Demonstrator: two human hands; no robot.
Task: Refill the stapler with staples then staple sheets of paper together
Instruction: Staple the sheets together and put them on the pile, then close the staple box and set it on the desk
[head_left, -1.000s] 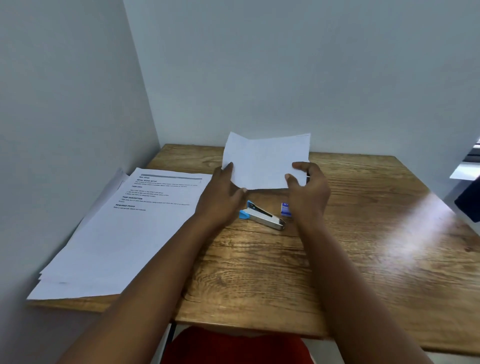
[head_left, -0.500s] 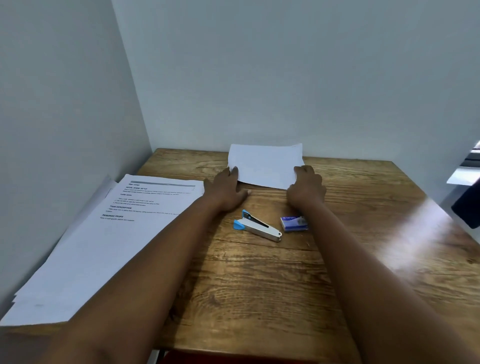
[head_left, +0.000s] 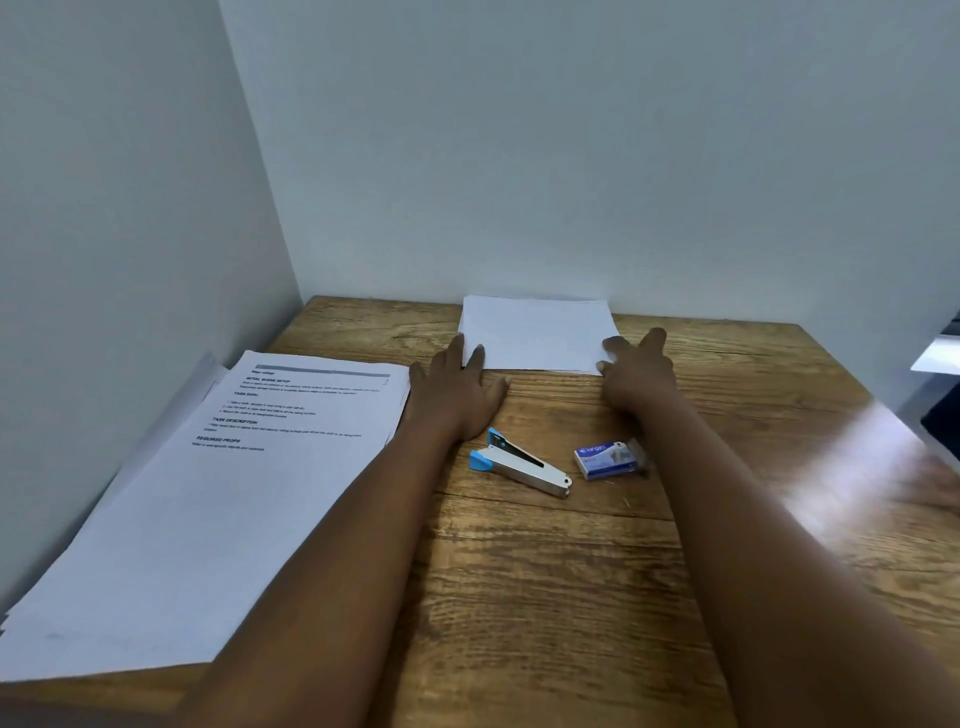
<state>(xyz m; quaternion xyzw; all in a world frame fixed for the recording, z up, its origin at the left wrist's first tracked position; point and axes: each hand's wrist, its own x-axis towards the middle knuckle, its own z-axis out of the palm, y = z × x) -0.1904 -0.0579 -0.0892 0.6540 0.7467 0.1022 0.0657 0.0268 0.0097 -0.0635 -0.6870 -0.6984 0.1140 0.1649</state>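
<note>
— How many of each?
— One stapler (head_left: 521, 463), one staple box (head_left: 607, 460) beside it, between the arms.
— Hands?
— Left hand (head_left: 457, 392) and right hand (head_left: 635, 375) flat, fingers spread, holding nothing, touching the sheets (head_left: 537, 335).

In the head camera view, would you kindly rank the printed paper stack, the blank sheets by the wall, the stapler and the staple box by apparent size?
1. Printed paper stack, clearly largest, though also nearest the camera.
2. Blank sheets, farther away.
3. Stapler.
4. Staple box, smallest; it lies beside the stapler, so that comparison holds.
</note>
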